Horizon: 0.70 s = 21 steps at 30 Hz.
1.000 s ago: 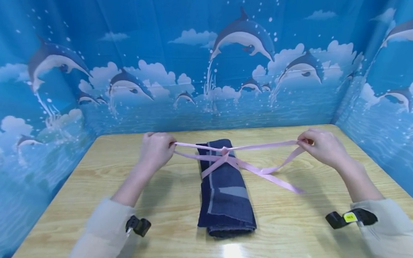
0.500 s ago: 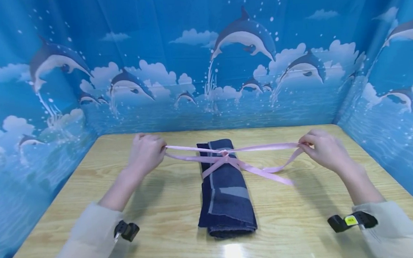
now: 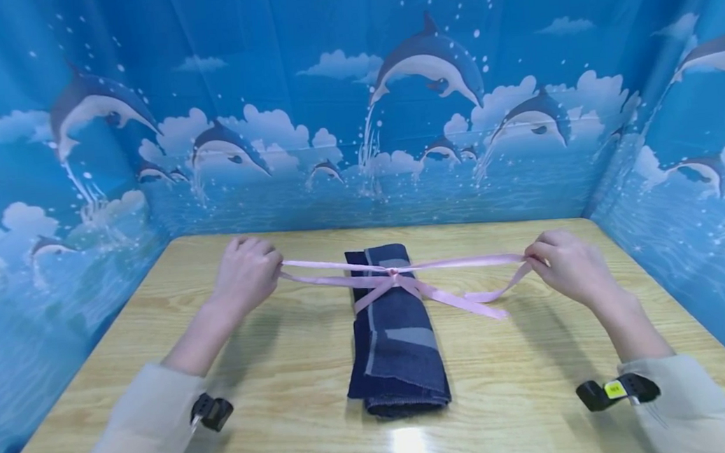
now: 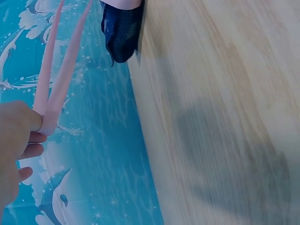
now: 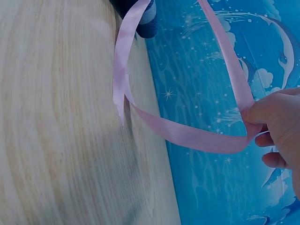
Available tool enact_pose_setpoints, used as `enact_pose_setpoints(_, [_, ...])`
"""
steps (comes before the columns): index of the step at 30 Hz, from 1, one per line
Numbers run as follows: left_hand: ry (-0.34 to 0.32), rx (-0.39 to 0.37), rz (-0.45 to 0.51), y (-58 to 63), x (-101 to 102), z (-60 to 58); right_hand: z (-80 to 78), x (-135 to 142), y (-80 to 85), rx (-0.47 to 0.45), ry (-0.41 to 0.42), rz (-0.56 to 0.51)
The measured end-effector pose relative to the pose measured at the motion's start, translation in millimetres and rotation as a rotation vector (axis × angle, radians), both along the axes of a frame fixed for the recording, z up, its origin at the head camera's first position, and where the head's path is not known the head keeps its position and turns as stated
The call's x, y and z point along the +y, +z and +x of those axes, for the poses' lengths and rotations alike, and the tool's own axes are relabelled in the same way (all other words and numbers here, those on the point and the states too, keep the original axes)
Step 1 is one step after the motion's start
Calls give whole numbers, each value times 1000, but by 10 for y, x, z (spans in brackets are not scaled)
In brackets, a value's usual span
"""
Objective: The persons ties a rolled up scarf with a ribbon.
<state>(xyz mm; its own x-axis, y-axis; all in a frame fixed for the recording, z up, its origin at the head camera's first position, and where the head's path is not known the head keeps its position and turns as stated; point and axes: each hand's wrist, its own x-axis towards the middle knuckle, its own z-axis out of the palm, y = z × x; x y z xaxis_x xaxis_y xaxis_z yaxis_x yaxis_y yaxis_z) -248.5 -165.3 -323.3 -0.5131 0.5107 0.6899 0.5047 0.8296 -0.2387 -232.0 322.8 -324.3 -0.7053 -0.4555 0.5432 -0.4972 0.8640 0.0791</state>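
A folded dark blue cloth bundle [image 3: 403, 350] with grey patches lies lengthwise on the table. Pink ribbon [image 3: 446, 298] is wrapped around its upper part, with a small knot [image 3: 394, 272] on top. At the left, my left hand [image 3: 248, 273] pinches a loop of the ribbon, two strands running from the fingers to the knot; the left wrist view shows the pinched ribbon [image 4: 61, 86]. My right hand [image 3: 567, 265] pinches the ribbon on the other side; one strand runs taut to the knot and a tail [image 5: 187, 136] hangs down. A second ribbon end [image 3: 488, 309] droops right of the bundle.
The light wood table [image 3: 313, 426] extends around the bundle. A blue curtain [image 3: 303, 104] printed with dolphins encloses its back and sides. Black wrist cameras [image 3: 211, 411] sit on both sleeves.
My left hand has moved left and slightly down, drawing its ribbon loop longer. The knot looks smaller, and the loose ribbon end on the right has pulled back toward the bundle. The right hand barely shifted.
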Motion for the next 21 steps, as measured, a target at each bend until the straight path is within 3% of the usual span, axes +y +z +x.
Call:
enact_pose_setpoints(4, [-32, 65, -19, -47, -44, -5, -17, 19, -51, 95, 53, 8])
enact_pose_setpoints(7, [-26, 53, -42, -61, -67, 6, -21, 38, -81, 139, 70, 5])
enact_pose_setpoints(14, [-14, 15, -111, -53, -110, 27, -2, 47, -103, 130, 29, 13])
enact_pose_setpoints(21, [-33, 54, -164, -73, -185, 17, -24, 84, -150, 152, 46, 37])
